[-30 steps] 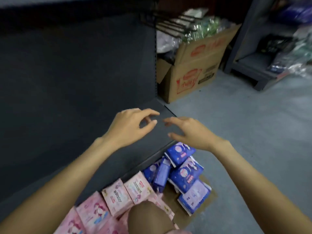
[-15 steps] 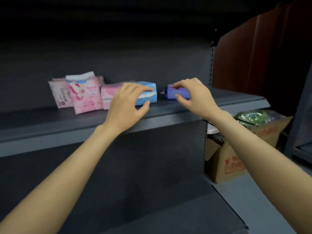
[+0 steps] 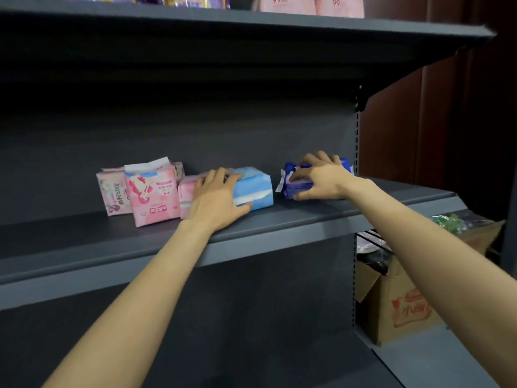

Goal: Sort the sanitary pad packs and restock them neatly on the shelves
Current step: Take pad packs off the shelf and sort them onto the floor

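On the dark grey middle shelf (image 3: 279,219) lies a light blue pad pack (image 3: 256,187). My left hand (image 3: 215,197) grips its left end, thumb under the front edge and fingers over the top. To the right a dark blue pack (image 3: 291,180) lies flat, and my right hand (image 3: 321,176) grips it with fingers curled over the top and thumb at the front. Left of my left hand stand pink packs: a tall one (image 3: 152,191), a pale one (image 3: 113,193) behind it, and a low one (image 3: 186,194) partly hidden by my hand.
The upper shelf (image 3: 279,21) carries purple and pink packs at the top edge. The lower shelf (image 3: 307,359) sits below. A cardboard box (image 3: 402,309) with green goods stands on the floor at the right, past the shelf upright (image 3: 355,191).
The view rose from the floor packs to the middle shelf. Both hands reached up and now close on the light blue and dark blue packs, further in than half a second ago.
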